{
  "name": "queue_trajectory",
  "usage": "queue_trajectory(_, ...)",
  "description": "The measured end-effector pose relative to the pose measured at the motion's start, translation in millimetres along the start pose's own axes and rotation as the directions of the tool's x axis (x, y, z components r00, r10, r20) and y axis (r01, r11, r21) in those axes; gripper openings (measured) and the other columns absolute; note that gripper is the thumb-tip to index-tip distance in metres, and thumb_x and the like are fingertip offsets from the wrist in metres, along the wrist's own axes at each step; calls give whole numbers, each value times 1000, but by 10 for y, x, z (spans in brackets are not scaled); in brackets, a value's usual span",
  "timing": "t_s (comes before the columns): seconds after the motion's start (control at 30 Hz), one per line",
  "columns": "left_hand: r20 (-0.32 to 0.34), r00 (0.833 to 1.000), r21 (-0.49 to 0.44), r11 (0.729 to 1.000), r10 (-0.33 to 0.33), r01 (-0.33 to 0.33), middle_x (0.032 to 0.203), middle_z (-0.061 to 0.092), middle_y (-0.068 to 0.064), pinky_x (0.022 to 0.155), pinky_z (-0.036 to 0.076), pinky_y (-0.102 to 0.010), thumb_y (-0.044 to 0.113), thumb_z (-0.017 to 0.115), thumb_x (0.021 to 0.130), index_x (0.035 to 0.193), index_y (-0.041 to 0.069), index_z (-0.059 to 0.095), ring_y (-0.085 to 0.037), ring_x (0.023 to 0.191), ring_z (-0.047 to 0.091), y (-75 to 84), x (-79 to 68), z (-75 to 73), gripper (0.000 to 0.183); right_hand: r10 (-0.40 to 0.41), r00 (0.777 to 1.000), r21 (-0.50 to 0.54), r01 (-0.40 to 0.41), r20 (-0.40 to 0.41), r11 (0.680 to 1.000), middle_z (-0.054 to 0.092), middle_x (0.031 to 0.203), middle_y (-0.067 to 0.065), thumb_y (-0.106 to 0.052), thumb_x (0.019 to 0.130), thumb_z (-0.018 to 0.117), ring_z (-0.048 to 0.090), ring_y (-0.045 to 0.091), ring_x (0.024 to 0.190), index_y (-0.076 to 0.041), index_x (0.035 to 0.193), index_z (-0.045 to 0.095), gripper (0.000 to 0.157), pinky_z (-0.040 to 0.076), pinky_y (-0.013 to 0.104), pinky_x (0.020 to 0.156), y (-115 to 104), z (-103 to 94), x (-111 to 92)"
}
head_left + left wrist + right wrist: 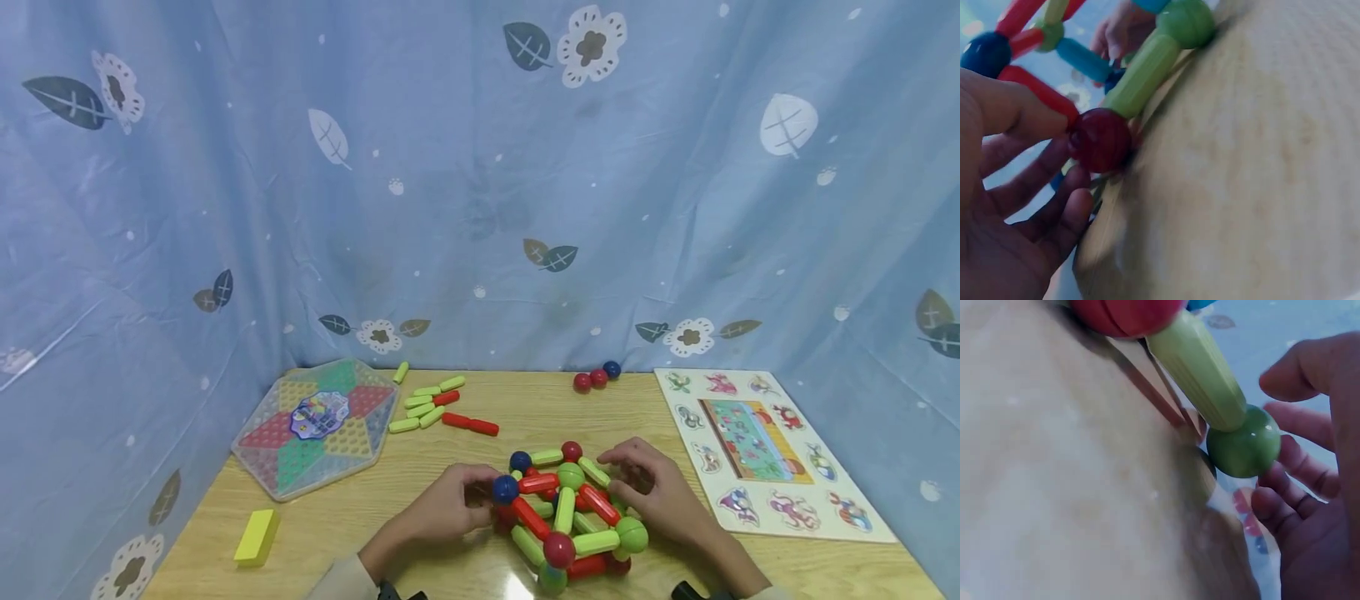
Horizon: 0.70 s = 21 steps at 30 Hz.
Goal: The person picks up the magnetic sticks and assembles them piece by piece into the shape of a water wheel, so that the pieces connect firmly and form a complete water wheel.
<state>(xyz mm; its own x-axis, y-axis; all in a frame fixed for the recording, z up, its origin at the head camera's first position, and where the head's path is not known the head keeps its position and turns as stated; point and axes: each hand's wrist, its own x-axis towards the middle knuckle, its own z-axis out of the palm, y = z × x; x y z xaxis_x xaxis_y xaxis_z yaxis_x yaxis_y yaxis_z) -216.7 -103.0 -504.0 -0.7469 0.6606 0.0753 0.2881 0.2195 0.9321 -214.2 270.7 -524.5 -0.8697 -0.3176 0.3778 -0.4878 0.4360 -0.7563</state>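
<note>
A magnetic stick-and-ball structure (564,508) of red and light-green sticks and coloured balls stands on the table between both hands. On its left side, my left hand (450,504) is at a low dark red ball (1102,140); in the left wrist view the thumb lies against it from above and the fingers from beside and below. At the right side, my right hand (660,487) is around a low green ball (1244,444). The fingertips of that hand are right at the ball's edge, while the thumb stands apart from it.
Loose light-green and red sticks (435,406) lie at the back left, near a hexagonal game board (322,425). Several balls (597,378) sit by the back curtain (480,183). A yellow block (257,537) is at the front left, and a picture puzzle board (772,454) lies on the right.
</note>
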Motion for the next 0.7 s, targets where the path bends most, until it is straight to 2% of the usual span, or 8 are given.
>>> queue_trajectory(0.1, 3, 999, 40, 998, 54, -54, 112, 76, 3, 94, 62, -27, 1, 76, 96, 115, 15, 80, -6, 102, 72, 0, -44, 61, 23, -19, 999, 13, 19, 30, 1000, 69, 117, 1, -3, 95, 82, 64, 11, 93, -19, 122, 77, 31, 54, 24, 75, -27, -49, -111)
queue_trajectory(0.23, -31, 998, 38, 998, 51, -50, 110, 76, 4, 94, 62, -24, 8, 84, 96, 112, 18, 81, -4, 103, 75, 26, -66, 142, 19, 1, 1000, 7, -1, 27, 1000, 70, 127, 4, -7, 98, 81, 71, 10, 102, -19, 123, 77, 28, 61, 24, 84, -57, -41, -166)
queue_trajectory(0.37, -73, 996, 74, 996, 51, -45, 111, 76, 5, 96, 61, -22, 14, 86, 96, 110, 19, 82, -3, 106, 74, 49, -49, 219, 15, 4, 998, -67, -8, -55, 998, 71, 121, 1, -10, 98, 83, 68, 4, 92, -23, 118, 79, 25, 58, 23, 75, -81, -52, -189)
queue_trajectory(0.43, -87, 994, 101, 993, 63, -54, 111, 76, 5, 96, 60, -22, 16, 86, 97, 108, 19, 83, -3, 107, 73, 61, -40, 249, 12, -26, 998, -15, 25, -50, 1000, 72, 116, 1, -2, 98, 79, 65, 3, 88, -19, 118, 78, 26, 56, 23, 72, -83, -93, -226)
queue_trajectory(0.5, -101, 992, 124, 990, 80, -67, 109, 76, 5, 94, 61, -22, 17, 85, 97, 107, 18, 84, -2, 105, 72, 66, -37, 269, 10, -72, 997, 116, 70, 14, 991, 73, 113, 3, 9, 97, 73, 66, 5, 91, -12, 120, 78, 31, 57, 22, 76, -80, -158, -277)
queue_trajectory(0.57, -117, 989, 146, 987, 87, -69, 107, 76, 7, 91, 60, -21, 18, 85, 97, 107, 19, 85, 0, 102, 70, 69, -39, 280, 9, -123, 982, 306, 74, 144, 949, 73, 119, 9, 18, 96, 64, 68, 8, 103, -2, 125, 75, 37, 59, 21, 87, -78, -222, -329)
queue_trajectory(0.63, -134, 987, 165, 984, 88, -65, 104, 75, 8, 87, 60, -21, 18, 85, 97, 107, 19, 85, 1, 97, 69, 69, -46, 282, 10, -133, 950, 425, 0, 284, 905, 71, 129, 10, 19, 97, 60, 67, 10, 115, 0, 130, 72, 40, 58, 23, 94, -97, -264, -377)
queue_trajectory(0.7, -147, 986, 174, 983, 82, -56, 103, 74, 9, 85, 59, -21, 19, 86, 97, 108, 19, 85, 1, 95, 68, 67, -52, 279, 11, -83, 923, 434, -96, 375, 896, 69, 137, 9, 13, 100, 61, 65, 11, 123, -3, 134, 73, 38, 57, 23, 101, -128, -272, -407)
